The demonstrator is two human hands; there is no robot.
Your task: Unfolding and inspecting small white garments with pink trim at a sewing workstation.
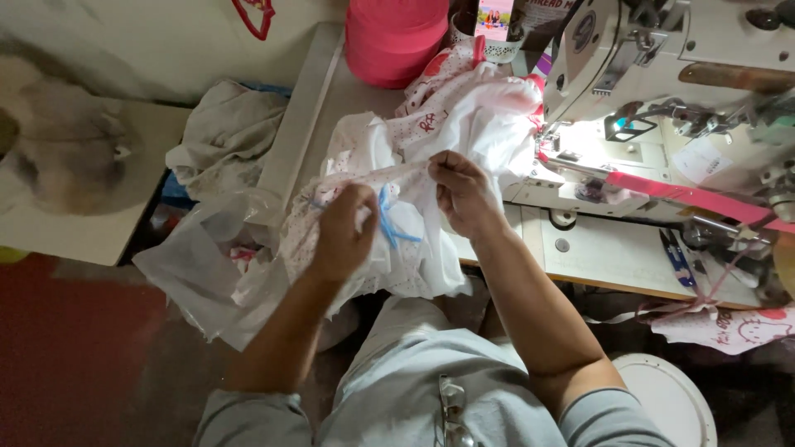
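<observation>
Dim surroundings are seen around the worktop (596,257). Just left of the sewing machine (662,108), white dotted fabric (431,132) is pinched in the closed grip of both left hand (341,236) and right hand (462,192); fingertips are hidden by folds.

The room is dim; the only strong light is the small lamp on the sewing machine (662,108), which blows out the white bed under the needle and glares on the white cloth (464,116). The floor (74,348) and the lower left sink into murky shadow. Edges bow slightly, and the hands look soft and grainy.
</observation>
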